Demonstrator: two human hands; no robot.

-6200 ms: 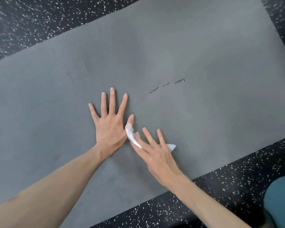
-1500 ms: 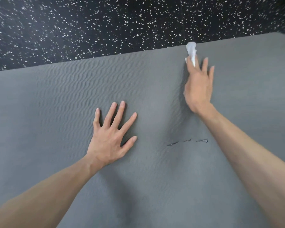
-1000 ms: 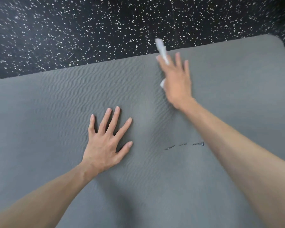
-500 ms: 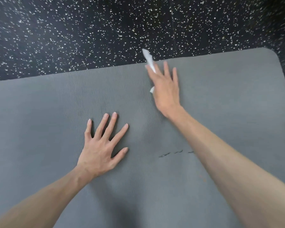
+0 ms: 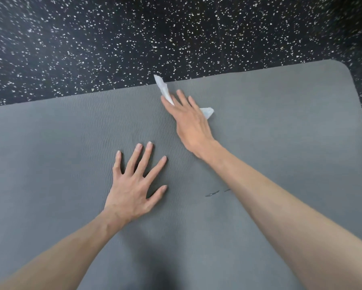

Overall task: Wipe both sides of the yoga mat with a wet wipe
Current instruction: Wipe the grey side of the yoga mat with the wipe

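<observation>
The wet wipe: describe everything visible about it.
The wet wipe is white, thin and crumpled, apparently a soft damp cloth. It lies pressed flat under the right hand near the far edge of the grey yoga mat. Only two parts show: a pointed end sticking out past the fingers and just over the mat's edge onto the speckled floor, and a small corner by the little-finger side. The rest is hidden.

Black speckled floor (image 5: 113, 42)
Dark rubbery surface flecked all over with small white chips; a faint seam (image 5: 218, 28) runs through it under soft, even light
</observation>
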